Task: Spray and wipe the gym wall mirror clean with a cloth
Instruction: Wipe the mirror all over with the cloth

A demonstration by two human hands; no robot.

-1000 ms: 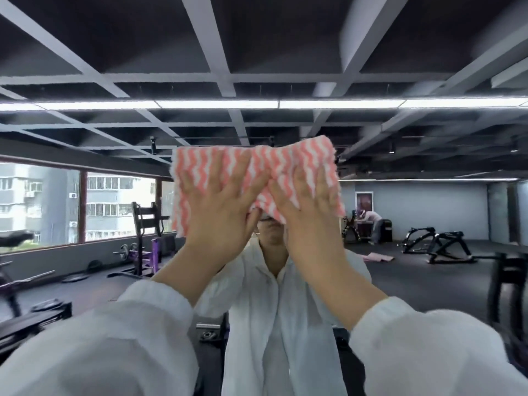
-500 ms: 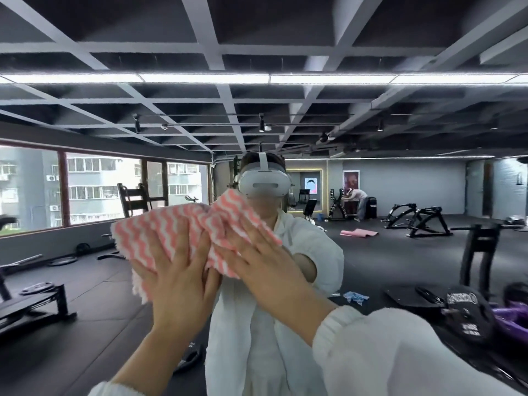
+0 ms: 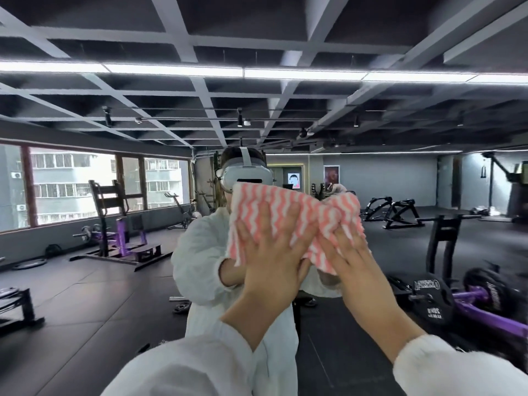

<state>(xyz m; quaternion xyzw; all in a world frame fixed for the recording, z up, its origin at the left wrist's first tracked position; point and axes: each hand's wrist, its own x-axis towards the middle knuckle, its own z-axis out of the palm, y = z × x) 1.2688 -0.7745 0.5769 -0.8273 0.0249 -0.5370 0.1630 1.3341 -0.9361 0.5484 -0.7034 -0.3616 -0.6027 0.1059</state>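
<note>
Pink-striped cloth hides the reflected face; left hand and right hand press it, fingers straight.

Pink-and-white zigzag-striped cloth: flat on the wall mirror, centre. Left hand: on the cloth's lower left part. Right hand: on its lower right part, just beside the left hand. Reflected white head-worn headset: directly above the cloth.
</note>
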